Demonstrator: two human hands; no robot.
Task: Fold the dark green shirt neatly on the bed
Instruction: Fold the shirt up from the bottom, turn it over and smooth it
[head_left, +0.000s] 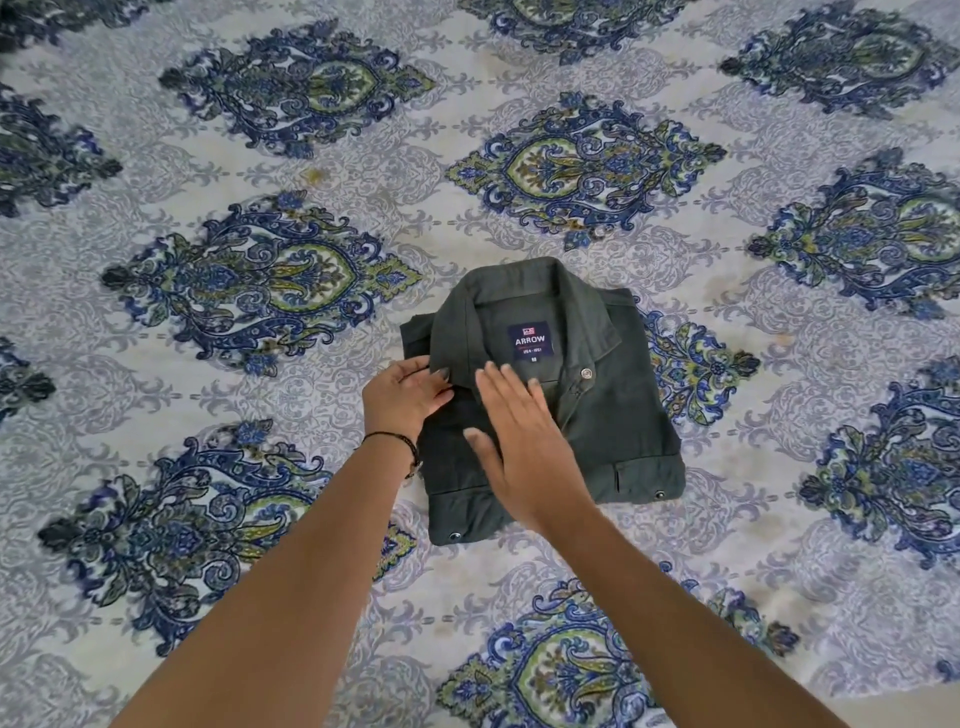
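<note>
Patterned bed (249, 364) carries the dark green shirt (623, 431), folded compactly near its middle. Left grip (405, 397) pinches the collar (452, 332) tip; right grip (519, 441) lies flat, fingers (506, 382) straight, on the front. Folding looks finished; the next move calls only for light smoothing.

- Light: soft, even, moderately bright across the bedsheet (156, 364).
- Shadows: faint, narrow, along the shirt (623, 441) edges.
- Focus: centre sharp; label (530, 339) text legible.
- Edges: pattern bowed and smeared by wide-angle lens.
</note>
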